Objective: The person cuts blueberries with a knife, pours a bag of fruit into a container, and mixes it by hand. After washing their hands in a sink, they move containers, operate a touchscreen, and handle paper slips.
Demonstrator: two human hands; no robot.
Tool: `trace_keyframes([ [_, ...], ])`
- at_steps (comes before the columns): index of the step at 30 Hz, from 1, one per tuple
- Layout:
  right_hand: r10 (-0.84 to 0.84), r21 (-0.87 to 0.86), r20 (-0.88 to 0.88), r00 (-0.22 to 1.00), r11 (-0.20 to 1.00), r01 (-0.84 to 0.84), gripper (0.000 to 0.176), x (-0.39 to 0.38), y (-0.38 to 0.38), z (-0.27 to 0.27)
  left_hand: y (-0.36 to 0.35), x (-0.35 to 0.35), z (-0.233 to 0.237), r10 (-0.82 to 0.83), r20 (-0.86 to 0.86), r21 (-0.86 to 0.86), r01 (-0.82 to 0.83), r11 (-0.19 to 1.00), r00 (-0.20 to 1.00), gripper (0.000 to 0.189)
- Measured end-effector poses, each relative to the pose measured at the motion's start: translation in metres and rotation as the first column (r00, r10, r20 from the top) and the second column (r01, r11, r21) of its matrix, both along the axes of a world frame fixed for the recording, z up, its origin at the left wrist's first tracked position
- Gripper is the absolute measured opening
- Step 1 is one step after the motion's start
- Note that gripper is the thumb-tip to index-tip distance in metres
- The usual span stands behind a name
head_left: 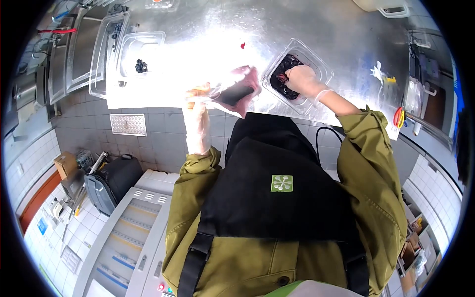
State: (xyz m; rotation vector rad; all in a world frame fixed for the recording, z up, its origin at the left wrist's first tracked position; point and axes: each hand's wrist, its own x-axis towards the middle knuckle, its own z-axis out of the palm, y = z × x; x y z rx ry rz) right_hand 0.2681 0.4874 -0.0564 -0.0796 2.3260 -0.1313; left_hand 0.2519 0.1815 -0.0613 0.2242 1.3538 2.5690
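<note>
My left hand (pixel 199 119), in a clear glove, is closed on the edge of a clear plastic bag (pixel 252 85) stained pink inside. The bag's mouth gapes toward the right, over the table's front edge. My right hand (pixel 304 81), also gloved, reaches down into a clear plastic container (pixel 324 69) with its fingers closed among dark purple-red shredded food (pixel 284 91). A reddish clump shows at the fingertips, which are partly hidden in the food.
A clear container (pixel 157 39) with a few dark berry-like pieces (pixel 141 65) stands at the left, beside a longer clear container (pixel 95 81). A small red scrap (pixel 243 45) lies on the steel table (pixel 302 20). Scissors with coloured handles (pixel 399 117) hang at the right edge.
</note>
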Motion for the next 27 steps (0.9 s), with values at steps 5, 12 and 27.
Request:
trace_keyframes([
  [5,-0.227,-0.039,0.001,0.974,0.973,0.227,0.081,0.008,-0.009,0.014,-0.003,0.000,-0.007,0.073,0.109,-0.164,-0.055,0.985,0.991,0.033],
  [12,-0.028,-0.042,-0.125,0.992,0.999,0.023,0.061,0.013,-0.027,-0.019,-0.001,-0.001,-0.005,0.075,0.149,-0.184,-0.047,0.982,0.986,0.033],
  [27,-0.010,-0.042,-0.247,0.969,0.999,0.000,0.023,0.013,0.011,-0.010,-0.001,0.000,-0.007,0.121,0.143,-0.194,-0.093,0.977,0.982,0.032],
])
